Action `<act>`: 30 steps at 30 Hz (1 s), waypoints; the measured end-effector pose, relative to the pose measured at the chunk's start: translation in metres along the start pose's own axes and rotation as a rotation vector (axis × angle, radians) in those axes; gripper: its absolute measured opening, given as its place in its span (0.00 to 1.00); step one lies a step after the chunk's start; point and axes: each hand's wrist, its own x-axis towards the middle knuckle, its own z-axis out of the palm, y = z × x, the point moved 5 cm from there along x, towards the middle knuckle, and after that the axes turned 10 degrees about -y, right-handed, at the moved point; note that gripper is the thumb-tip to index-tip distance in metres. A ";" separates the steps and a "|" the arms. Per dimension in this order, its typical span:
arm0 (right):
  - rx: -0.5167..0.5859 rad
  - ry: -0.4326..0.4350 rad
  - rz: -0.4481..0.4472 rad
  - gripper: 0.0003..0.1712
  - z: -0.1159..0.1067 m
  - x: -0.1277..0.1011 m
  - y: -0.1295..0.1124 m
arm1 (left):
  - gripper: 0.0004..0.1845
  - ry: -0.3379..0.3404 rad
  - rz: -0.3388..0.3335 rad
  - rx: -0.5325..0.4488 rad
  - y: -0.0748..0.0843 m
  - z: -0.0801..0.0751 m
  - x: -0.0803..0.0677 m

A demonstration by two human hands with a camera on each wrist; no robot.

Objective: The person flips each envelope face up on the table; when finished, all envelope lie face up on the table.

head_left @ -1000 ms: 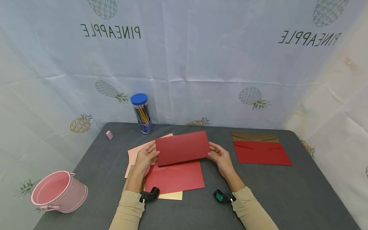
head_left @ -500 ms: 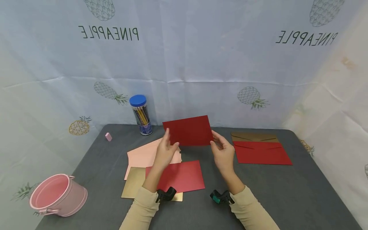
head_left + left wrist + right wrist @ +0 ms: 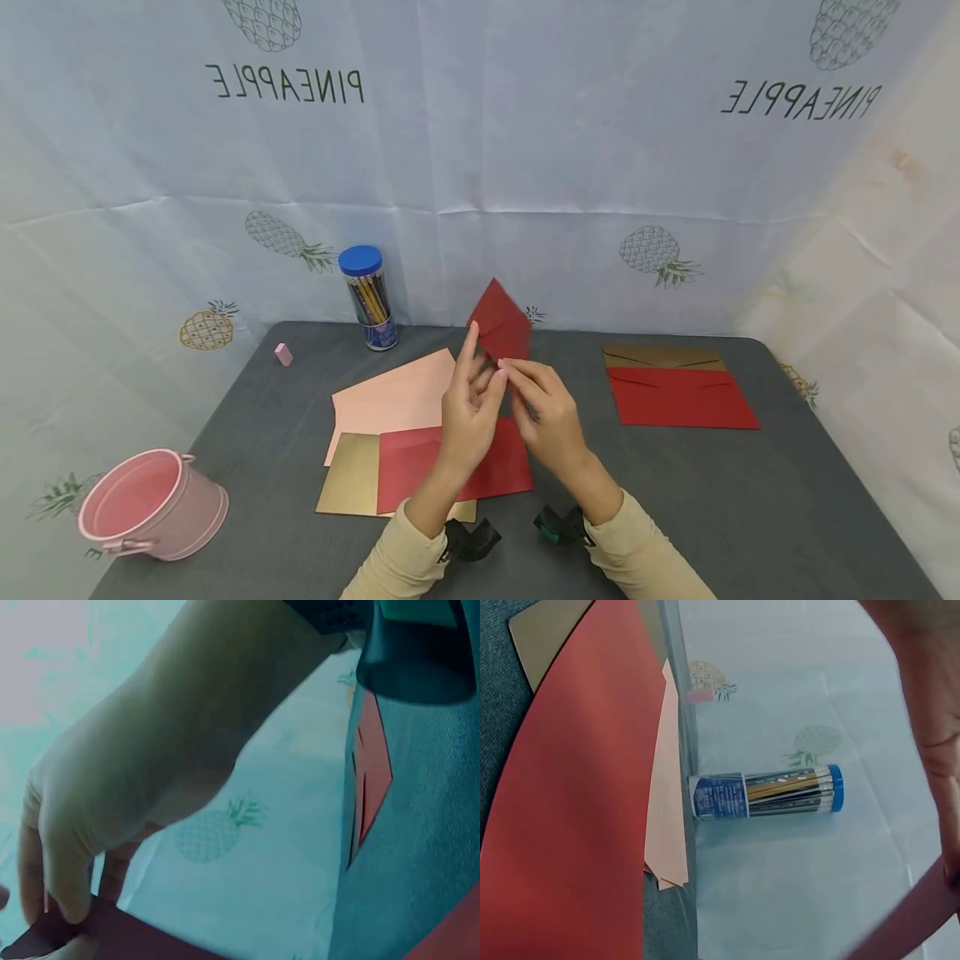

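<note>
A dark red envelope is held up over the back of the table, turned so it looks narrow, with a corner pointing upward. My right hand pinches its lower edge between thumb and fingers, also visible in the left wrist view. My left hand is at the same lower end, index finger straight up along the envelope, thumb meeting the right fingertips, other fingers bent behind. In the right wrist view the left fingers grip the envelope's edge. Below my forearms lies another red envelope.
Peach envelopes and a gold one lie at left centre. At right a red envelope overlaps a brown one. A pencil tub, pink eraser and pink bucket stand left. A patterned cloth hangs behind.
The raised envelope has turned from facing me broadside to nearly edge-on. My left hand let go of its left end, then moved right and took hold beside my right hand.
</note>
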 end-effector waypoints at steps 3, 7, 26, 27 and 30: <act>0.028 -0.112 -0.023 0.17 0.005 -0.003 0.000 | 0.31 0.067 -0.036 0.019 -0.003 -0.009 0.000; 0.104 -0.218 0.014 0.21 0.011 -0.013 0.007 | 0.28 0.081 -0.115 0.048 -0.001 -0.019 0.002; 0.254 0.021 0.569 0.26 -0.061 -0.038 0.088 | 0.30 -0.148 -0.277 -0.272 -0.074 -0.069 0.007; 0.326 0.017 0.595 0.27 -0.061 -0.041 0.093 | 0.29 -0.153 -0.283 -0.278 -0.075 -0.069 0.006; 0.500 -0.020 0.654 0.29 -0.058 -0.053 0.109 | 0.29 -0.177 -0.294 -0.285 -0.081 -0.070 0.004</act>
